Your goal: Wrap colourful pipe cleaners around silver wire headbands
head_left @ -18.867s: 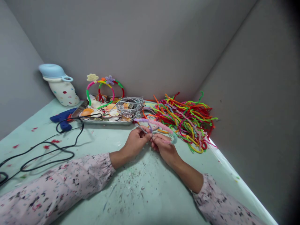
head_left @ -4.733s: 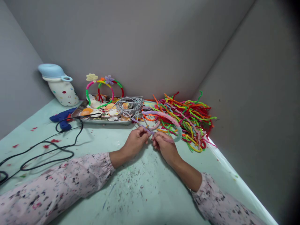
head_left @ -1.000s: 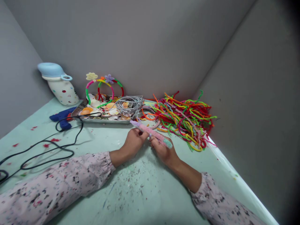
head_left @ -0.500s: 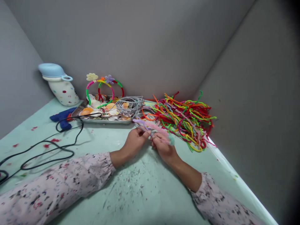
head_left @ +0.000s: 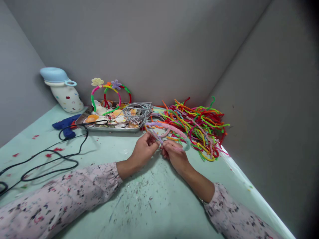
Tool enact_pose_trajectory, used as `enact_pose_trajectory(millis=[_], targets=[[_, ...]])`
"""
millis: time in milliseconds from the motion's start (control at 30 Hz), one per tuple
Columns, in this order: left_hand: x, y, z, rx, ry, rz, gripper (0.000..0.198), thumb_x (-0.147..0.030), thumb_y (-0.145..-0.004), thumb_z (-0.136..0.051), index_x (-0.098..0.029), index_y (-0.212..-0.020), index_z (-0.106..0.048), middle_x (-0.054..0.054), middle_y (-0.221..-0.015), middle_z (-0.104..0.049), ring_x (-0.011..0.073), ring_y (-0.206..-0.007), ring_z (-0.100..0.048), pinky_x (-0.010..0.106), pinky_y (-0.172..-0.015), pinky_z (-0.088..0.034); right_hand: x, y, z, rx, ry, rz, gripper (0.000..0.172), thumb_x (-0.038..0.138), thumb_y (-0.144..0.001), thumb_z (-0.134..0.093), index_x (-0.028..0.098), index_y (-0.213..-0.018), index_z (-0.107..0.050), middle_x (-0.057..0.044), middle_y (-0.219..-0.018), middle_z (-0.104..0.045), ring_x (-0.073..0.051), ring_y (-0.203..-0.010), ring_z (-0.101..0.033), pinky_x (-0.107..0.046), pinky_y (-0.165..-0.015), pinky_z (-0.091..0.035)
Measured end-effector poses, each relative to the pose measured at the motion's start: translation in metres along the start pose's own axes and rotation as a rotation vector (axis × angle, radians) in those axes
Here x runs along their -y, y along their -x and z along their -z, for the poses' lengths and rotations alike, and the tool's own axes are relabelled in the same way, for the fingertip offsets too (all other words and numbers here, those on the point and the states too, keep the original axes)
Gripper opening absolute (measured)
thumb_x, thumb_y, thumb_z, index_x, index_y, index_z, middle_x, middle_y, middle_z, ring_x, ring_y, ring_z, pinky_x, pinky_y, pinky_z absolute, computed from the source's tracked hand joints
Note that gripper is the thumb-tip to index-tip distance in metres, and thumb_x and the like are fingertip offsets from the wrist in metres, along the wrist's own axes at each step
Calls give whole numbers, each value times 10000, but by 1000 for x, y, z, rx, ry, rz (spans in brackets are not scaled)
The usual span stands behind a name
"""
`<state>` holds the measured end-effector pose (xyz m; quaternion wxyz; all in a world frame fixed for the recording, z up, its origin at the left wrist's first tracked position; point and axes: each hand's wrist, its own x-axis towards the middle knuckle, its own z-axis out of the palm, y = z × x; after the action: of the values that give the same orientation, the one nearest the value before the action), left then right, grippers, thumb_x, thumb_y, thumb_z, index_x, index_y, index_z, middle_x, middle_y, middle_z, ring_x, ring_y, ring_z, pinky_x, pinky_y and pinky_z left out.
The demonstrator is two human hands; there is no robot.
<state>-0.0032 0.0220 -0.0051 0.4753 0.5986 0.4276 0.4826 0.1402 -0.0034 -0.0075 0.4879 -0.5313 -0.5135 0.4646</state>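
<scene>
Between my two hands is a ring [head_left: 171, 127] wrapped in fuzzy pipe cleaner, purple at the left, pink along the top and pale green at the right. My left hand [head_left: 146, 146] pinches it at the lower left, thumb and forefinger together. Close beside it, my right hand [head_left: 174, 152] is closed on the ring's lower side, where a purple strand [head_left: 159, 137] crosses between the fingers. The fingertips of both hands nearly meet. Exactly what lies under the right fingers is hidden.
A large heap of colourful pipe cleaners [head_left: 196, 122] lies at the right. Behind my left hand stands a metal tray [head_left: 117, 129] with shells, coiled grey wire [head_left: 138, 113] and two flower-topped rings [head_left: 106, 86]. A blue glue gun [head_left: 67, 124], its black cord [head_left: 79, 146] and a bottle [head_left: 66, 94] are left.
The fuzzy ring has tipped up in my fingers, so its loop now shows as a wider, open oval. Both hands stay in nearly the same place.
</scene>
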Motion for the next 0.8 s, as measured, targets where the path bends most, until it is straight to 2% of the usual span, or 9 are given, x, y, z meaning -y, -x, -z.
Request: enact_pose_trajectory(millis=[267,467,800], targets=[[2,0,0,38,79,-13,183,-229,-750,-661,-186,-887,-547,-38,-676,-508,111,-604,-466,246,-571,-371,-2,1,0,2,-16,3,152,264,-735,-506,186,-636,-592,33,-510,-527,-105,-470,-461,-234,-458,-336],[3,0,0,55,118,2,144,-229,-739,-674,-186,-837,-577,-32,-645,-532,110,-578,-477,244,-549,-362,2,1,-1,0,-26,-27,141,290,-706,-518,196,-629,-588,35,-498,-526,-110,-457,-452,-243,-457,-355],[1,0,1,94,136,2,106,-234,-752,-645,-170,-836,-633,11,-726,-616,141,-661,-550,269,-628,-411,1,0,-1,-2,13,-36,156,314,-720,-509,204,-636,-580,36,-506,-522,-110,-450,-455,-253,-452,-351]])
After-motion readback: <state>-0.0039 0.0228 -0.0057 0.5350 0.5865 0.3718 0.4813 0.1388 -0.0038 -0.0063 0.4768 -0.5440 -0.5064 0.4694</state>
